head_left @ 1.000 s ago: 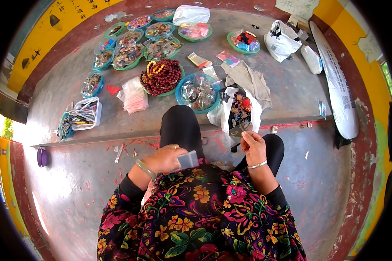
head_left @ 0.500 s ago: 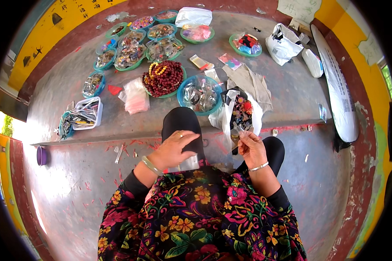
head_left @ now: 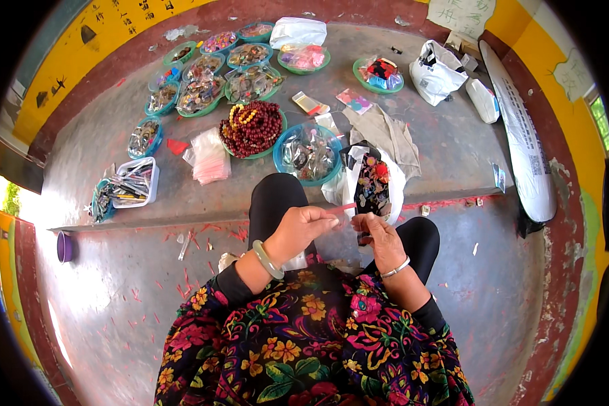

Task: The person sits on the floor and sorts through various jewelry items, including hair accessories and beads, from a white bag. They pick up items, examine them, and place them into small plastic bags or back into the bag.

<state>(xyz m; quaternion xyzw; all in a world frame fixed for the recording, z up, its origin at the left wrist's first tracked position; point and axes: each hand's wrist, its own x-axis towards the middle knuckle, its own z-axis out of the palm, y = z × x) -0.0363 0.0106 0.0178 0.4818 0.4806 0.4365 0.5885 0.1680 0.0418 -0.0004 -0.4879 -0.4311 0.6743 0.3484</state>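
Note:
Between my hands is a small clear zip bag (head_left: 338, 245) with a red strip along its top, hanging over my lap. My left hand (head_left: 294, 233), with a pale bangle at the wrist, pinches one end of the strip. At the other end, my right hand (head_left: 380, 242) has its thumb and fingers closed on the bag; its fingertips partly hide what they grip. Just beyond my right hand stands an open white plastic bag (head_left: 350, 177) holding dark, colourful trinkets (head_left: 374, 186). Next to it sits a blue basin (head_left: 277, 161) of small clear packets.
A pile of dark red beads (head_left: 254, 128) fills a green basin. Left of it lies a stack of clear bags (head_left: 210, 155). Several basins of packets stand farther back. A white tray of pens (head_left: 154, 186) is near the ledge's left edge. Grey cloth (head_left: 386, 139) lies right.
My left hand has moved right from above my lap and closed on the bag's strip. My right hand has shifted slightly down and left, and the bag is now stretched between both hands.

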